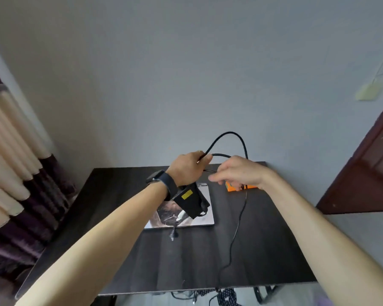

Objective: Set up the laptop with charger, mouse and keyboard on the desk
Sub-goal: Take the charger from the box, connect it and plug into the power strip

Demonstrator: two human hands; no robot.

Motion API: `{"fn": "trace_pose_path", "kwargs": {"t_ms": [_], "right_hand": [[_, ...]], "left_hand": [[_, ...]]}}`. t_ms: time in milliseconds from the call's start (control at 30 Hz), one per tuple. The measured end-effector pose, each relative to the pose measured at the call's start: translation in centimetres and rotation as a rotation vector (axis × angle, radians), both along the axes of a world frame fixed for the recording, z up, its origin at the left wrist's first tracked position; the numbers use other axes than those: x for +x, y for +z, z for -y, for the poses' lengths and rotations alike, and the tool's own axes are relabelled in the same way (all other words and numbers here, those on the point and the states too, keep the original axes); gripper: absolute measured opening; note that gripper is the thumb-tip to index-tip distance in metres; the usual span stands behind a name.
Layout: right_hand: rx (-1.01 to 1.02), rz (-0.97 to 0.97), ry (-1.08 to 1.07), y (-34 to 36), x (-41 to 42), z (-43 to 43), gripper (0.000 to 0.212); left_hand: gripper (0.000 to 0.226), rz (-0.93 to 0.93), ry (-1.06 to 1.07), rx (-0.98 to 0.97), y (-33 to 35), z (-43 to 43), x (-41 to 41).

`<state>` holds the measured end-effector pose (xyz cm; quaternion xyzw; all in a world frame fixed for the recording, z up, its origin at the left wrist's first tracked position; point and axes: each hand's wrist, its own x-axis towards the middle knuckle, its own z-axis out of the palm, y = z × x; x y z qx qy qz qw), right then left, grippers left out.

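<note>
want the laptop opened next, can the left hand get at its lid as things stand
Probably not yet: the left hand is closed on the charger cable, and the charger brick sits over the closed laptop.

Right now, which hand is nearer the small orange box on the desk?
Right. The right hand hovers directly over the small orange box; the left hand is farther left, above the laptop.
</note>
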<state>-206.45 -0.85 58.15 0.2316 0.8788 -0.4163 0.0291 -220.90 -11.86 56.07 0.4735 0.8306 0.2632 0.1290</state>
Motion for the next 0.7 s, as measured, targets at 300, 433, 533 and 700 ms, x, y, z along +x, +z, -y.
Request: {"fn": "trace_pose_path", "kwargs": {"t_ms": [300,433,533,700], "right_hand": [[-0.273,-0.119,-0.221,-3.5,6.0,-4.1,0.039],[-0.561,-0.068,-0.276,-7.2,10.8,-7.0,0.026],[-0.25,0.281,-0.386,-11.0,16.2,-9.2,0.036],[-0.09,0.326,-1.025,-18.4,24.3,-14.8,0.09]], "left_hand": [[0.048,-0.047,0.13,0.045,-0.2,-2.7,-3.0],[0.052,-0.03,0.227,0.119,0.7,-3.5,-5.3],[0.054,-0.085,0.355,0.132,1.0,-3.0,-8.3],[0.052,-0.137,0.444,0.057,-1.2,-3.3,-9.6]]}}
